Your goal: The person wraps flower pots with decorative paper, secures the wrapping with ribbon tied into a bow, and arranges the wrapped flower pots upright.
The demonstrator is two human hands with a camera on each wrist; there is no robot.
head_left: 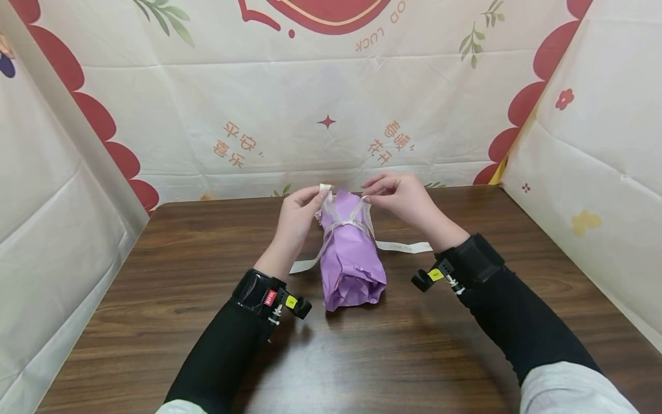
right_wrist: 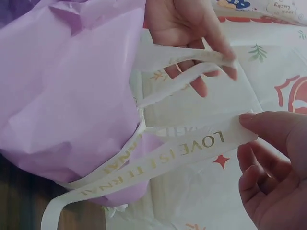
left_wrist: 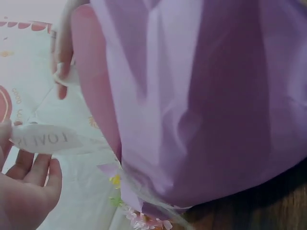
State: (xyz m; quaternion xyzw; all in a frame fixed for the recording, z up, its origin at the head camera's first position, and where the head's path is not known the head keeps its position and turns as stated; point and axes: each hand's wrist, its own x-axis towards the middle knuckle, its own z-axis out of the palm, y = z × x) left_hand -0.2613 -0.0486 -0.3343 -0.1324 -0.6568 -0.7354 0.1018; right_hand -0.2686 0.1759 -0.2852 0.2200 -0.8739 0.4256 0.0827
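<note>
A bouquet in purple wrapping paper [head_left: 351, 259] lies on the table, its gathered end toward me. Pink flowers [left_wrist: 146, 219] peek out at its far end. Around its middle runs a white ribbon [right_wrist: 158, 165] with gold lettering that reads in part "LOVE IS". My left hand [head_left: 300, 215] pinches one loop of this ribbon between thumb and fingers, at the bouquet's far left. At the far right, my right hand [head_left: 398, 195] pinches another length of it, which stretches taut from the tie in the right wrist view. Two loose ribbon tails [head_left: 403, 247] spread to either side.
The brown wood-grain table [head_left: 207, 322] reaches back to a printed white cloth backdrop [head_left: 310, 92]. Cloth side walls [head_left: 595, 172] stand at left and right. Each wrist wears a black strap with a small camera [head_left: 299, 306].
</note>
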